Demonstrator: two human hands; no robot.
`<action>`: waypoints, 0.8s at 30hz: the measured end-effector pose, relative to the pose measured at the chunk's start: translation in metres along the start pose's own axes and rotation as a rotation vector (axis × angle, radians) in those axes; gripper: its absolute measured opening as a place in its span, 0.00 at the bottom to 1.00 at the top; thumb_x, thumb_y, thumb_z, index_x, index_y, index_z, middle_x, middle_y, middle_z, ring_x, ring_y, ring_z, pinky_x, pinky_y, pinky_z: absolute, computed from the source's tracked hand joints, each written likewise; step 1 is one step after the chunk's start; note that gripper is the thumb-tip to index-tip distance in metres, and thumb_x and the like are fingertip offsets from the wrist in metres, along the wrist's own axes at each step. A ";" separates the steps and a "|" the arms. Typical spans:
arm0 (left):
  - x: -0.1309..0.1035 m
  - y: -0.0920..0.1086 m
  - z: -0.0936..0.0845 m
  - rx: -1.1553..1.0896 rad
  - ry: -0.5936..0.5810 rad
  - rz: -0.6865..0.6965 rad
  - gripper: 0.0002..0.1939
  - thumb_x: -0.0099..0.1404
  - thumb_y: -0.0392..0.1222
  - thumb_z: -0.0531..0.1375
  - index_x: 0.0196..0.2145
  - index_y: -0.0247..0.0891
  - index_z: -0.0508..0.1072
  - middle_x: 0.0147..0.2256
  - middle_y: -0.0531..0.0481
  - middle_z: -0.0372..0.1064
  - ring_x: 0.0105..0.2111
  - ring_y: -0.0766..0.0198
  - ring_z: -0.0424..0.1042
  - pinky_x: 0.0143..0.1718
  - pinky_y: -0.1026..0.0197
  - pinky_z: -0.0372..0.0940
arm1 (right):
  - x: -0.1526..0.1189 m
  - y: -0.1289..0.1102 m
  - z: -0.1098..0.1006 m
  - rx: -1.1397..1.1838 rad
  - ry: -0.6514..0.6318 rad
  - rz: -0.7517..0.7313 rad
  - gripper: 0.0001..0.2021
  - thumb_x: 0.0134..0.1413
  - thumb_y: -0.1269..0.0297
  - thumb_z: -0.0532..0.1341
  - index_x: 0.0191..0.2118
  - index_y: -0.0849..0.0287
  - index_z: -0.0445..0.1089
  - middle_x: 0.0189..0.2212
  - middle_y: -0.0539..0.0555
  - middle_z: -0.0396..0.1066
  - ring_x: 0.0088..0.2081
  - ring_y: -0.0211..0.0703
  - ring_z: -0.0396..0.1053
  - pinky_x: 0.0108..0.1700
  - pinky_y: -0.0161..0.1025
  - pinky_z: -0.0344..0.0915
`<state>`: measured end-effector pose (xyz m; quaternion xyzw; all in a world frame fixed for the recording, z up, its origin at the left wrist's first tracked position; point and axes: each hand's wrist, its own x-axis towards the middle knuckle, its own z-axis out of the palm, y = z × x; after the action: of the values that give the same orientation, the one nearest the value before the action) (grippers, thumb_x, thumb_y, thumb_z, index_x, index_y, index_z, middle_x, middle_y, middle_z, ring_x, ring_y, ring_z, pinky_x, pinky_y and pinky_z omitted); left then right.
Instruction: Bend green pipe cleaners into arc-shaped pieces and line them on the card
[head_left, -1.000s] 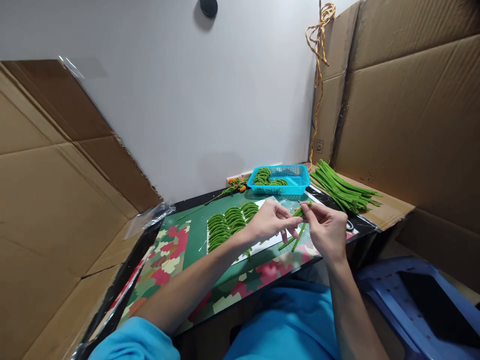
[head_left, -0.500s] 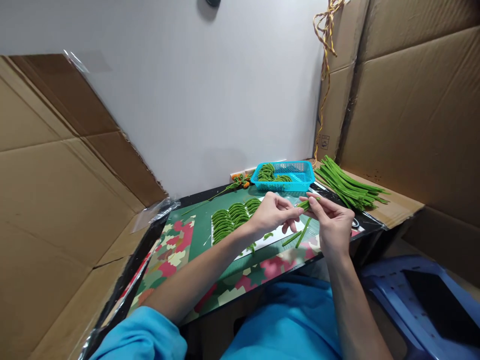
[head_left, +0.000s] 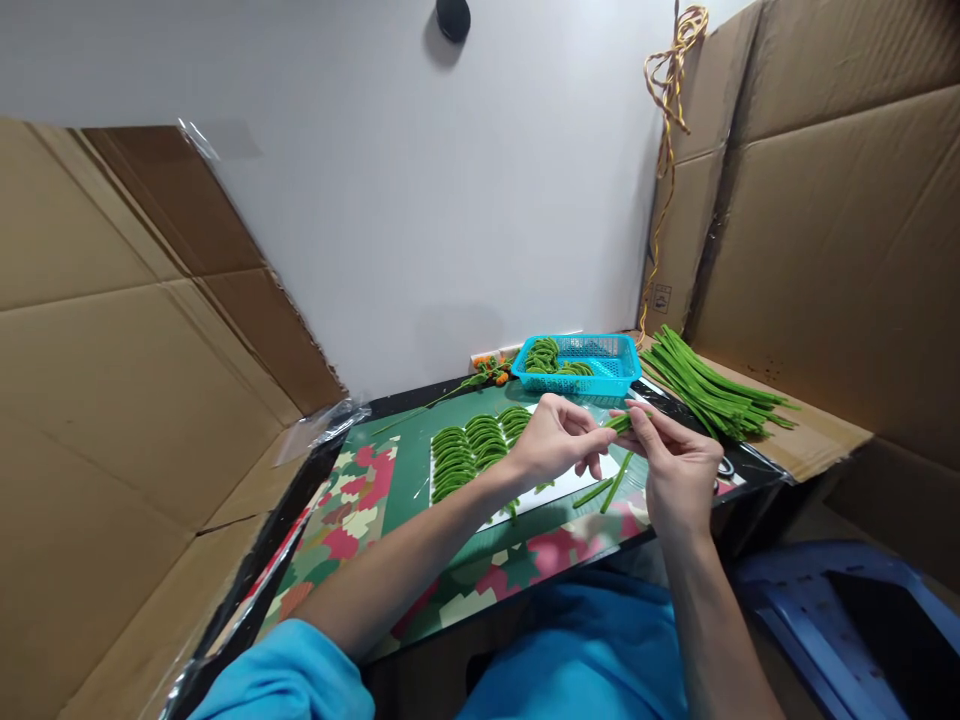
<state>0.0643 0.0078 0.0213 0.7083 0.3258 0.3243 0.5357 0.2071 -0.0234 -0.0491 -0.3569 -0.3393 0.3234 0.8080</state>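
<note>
Over the right part of the work mat, my left hand [head_left: 559,440] and my right hand [head_left: 679,465] meet, both with fingers pinched on a short green pipe cleaner piece [head_left: 619,424]. Its far end is hidden by my right fingers. Below them, two loose green pipe cleaners [head_left: 616,485] lie on the mat. Left of my hands, rows of curved green pipe cleaner pieces [head_left: 453,462] rest on a white sheet [head_left: 577,485], partly covered by my left hand and forearm. A few small green bits lie near the sheet's front edge.
Behind my hands stands a blue plastic basket [head_left: 615,385] with curved green pieces inside. A bundle of long green pipe cleaners [head_left: 709,390] lies at the right. An orange flower [head_left: 491,370] on a green stem is at the back. Cardboard walls [head_left: 840,230] flank the table; a blue stool [head_left: 847,600] stands at the right.
The whole view has shifted slightly, so things appear a little lower and further right. Both hands keep their pinch on the green piece, with little change in pose.
</note>
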 end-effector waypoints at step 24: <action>0.004 -0.008 -0.005 0.136 0.031 0.024 0.16 0.62 0.46 0.70 0.26 0.29 0.80 0.18 0.47 0.73 0.15 0.70 0.69 0.18 0.69 0.63 | -0.006 0.006 0.005 -0.035 -0.002 -0.050 0.16 0.47 0.57 0.80 0.40 0.60 0.86 0.33 0.57 0.85 0.32 0.54 0.84 0.40 0.51 0.86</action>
<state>0.0621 0.0153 0.0151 0.7418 0.3468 0.3188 0.4773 0.1982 -0.0228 -0.0528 -0.3622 -0.3544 0.2974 0.8092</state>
